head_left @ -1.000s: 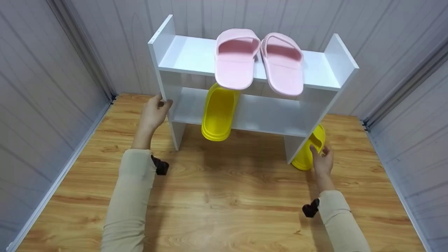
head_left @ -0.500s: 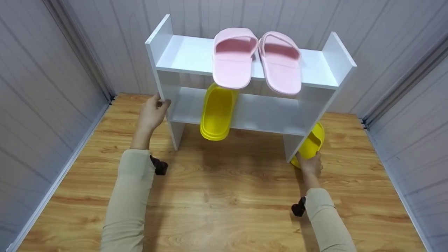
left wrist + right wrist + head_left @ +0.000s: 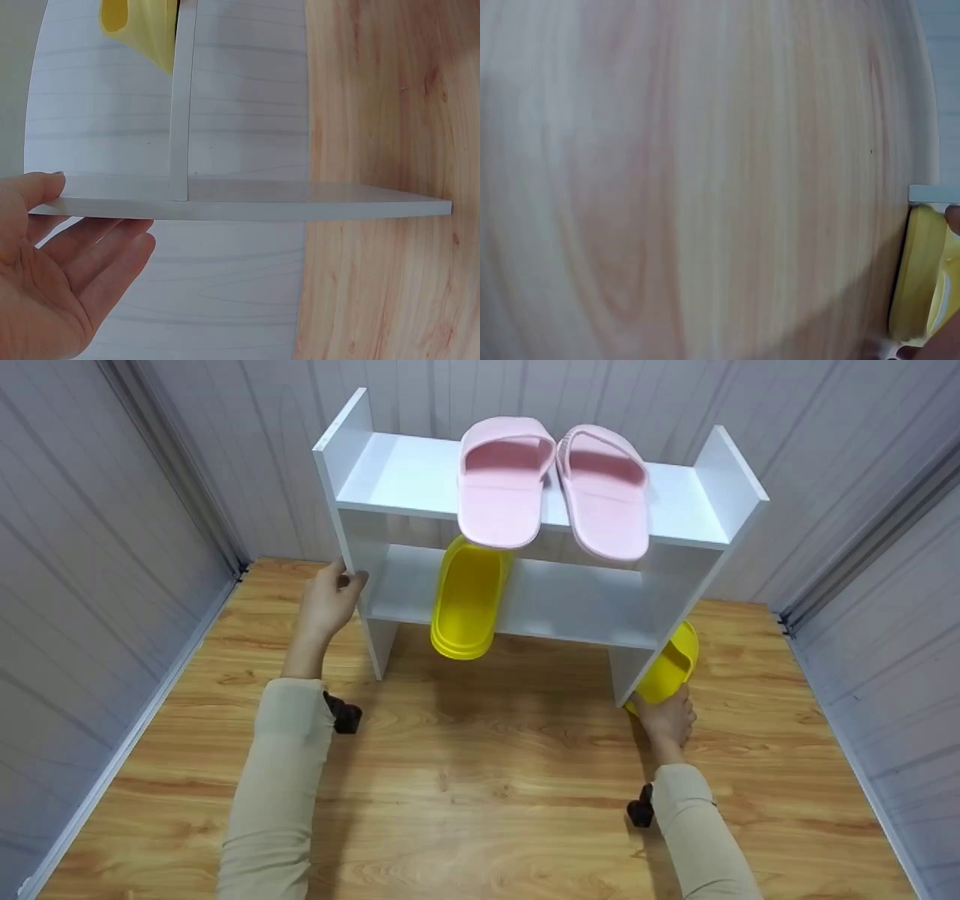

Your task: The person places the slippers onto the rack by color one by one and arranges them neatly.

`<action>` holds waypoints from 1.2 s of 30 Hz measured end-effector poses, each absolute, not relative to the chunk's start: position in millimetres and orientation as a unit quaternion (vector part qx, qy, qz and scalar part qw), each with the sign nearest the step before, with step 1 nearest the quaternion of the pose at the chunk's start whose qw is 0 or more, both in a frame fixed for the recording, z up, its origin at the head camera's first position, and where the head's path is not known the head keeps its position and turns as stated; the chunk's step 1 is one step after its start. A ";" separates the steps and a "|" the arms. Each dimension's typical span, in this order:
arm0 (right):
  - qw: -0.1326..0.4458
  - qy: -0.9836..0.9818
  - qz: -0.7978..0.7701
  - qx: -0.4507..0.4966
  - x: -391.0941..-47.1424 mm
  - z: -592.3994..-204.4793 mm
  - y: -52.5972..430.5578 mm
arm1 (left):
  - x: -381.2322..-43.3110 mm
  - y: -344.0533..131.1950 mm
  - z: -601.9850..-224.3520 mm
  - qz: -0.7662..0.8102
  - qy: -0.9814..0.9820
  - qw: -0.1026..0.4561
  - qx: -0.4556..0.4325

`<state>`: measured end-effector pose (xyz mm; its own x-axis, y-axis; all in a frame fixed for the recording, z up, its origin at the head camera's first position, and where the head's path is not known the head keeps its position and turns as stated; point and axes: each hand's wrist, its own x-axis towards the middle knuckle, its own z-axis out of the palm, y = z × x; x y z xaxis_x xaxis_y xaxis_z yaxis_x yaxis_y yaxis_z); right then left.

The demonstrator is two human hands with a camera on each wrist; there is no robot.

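Note:
A white shelf rack stands against the back wall. Its left side panel is held by my left hand, thumb on the inner face and fingers on the outer, as the left wrist view shows. Beside the rack's right panel, a yellow slipper is on the wooden floor. My right hand grips its near end; in the right wrist view only the edge of this slipper and bits of fingers show. Another yellow slipper lies on the lower shelf, toe part hidden under a pink slipper.
A second pink slipper sits beside the first on the top shelf, both overhanging its front edge. Panelled walls enclose the wooden floor at left, right and back. A dark device is strapped at each wrist.
My right hand has moved left and taken hold of the near end of the floor slipper. My left hand stays on the rack's panel.

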<state>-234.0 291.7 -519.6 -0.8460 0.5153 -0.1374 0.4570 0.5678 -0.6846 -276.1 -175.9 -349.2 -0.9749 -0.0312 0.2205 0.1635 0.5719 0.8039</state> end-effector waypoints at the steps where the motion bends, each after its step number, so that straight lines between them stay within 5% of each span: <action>1: 0.042 -0.883 0.379 -0.275 -233.9 -519.7 292.1 | -276.1 -175.9 -349.1 -0.460 -0.881 0.105 -0.036; 17: 0.040 -0.891 0.330 -0.308 -239.8 -526.2 293.2 | -276.9 -174.9 -349.1 -0.465 -0.878 0.107 -0.040; 36: 0.205 -0.838 0.403 -0.305 -233.1 -533.6 289.8 | -277.7 -175.9 -349.5 -0.457 -0.881 0.117 -0.039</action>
<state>-233.1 289.8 -533.6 -0.7303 0.6761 0.0975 0.3462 0.4894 -0.8004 -277.7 -175.9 -349.5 -0.9697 -0.0376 0.2416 0.1760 0.5783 0.7966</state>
